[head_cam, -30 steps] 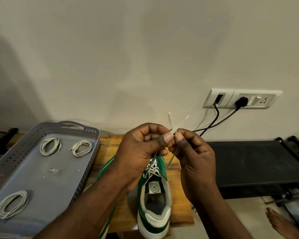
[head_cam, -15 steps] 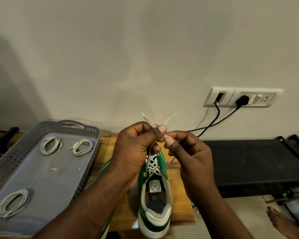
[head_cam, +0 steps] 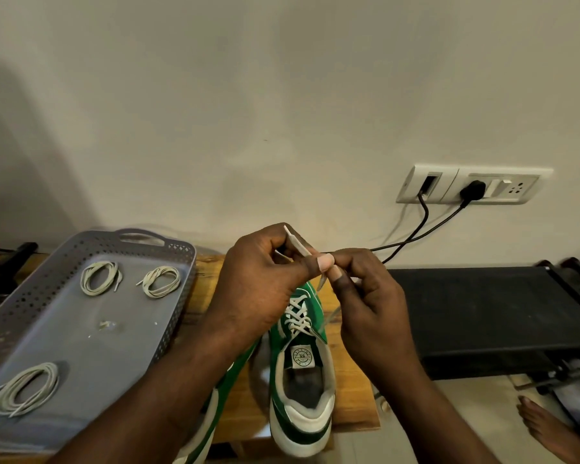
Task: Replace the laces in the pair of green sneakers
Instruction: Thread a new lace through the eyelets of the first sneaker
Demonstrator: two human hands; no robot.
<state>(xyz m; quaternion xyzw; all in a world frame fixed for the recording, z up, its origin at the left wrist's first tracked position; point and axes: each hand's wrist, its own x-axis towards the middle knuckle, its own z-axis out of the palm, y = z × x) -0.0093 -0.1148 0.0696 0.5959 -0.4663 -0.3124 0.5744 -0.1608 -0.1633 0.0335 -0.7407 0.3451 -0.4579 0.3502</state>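
A green and white sneaker (head_cam: 301,380) lies on the wooden table (head_cam: 352,390), toe away from me, with a white lace (head_cam: 297,316) crossed through its eyelets. Above its toe my left hand (head_cam: 265,279) and my right hand (head_cam: 365,289) meet. My left hand pinches one lace end (head_cam: 295,241), which sticks up past the thumb. My right hand pinches the other end (head_cam: 322,282), which points down. A second green sneaker (head_cam: 215,393) lies mostly hidden under my left forearm.
A grey perforated tray (head_cam: 47,333) at the left holds three coiled white laces (head_cam: 99,277) (head_cam: 161,281) (head_cam: 26,390). A black bench (head_cam: 482,313) stands to the right. Black cables (head_cam: 422,229) hang from a wall socket (head_cam: 472,187). A bare foot (head_cam: 546,430) shows at lower right.
Both hands have dropped slightly and worked the lace ends. One end now points up-left from my left hand, the other has swung down below my right fingers.
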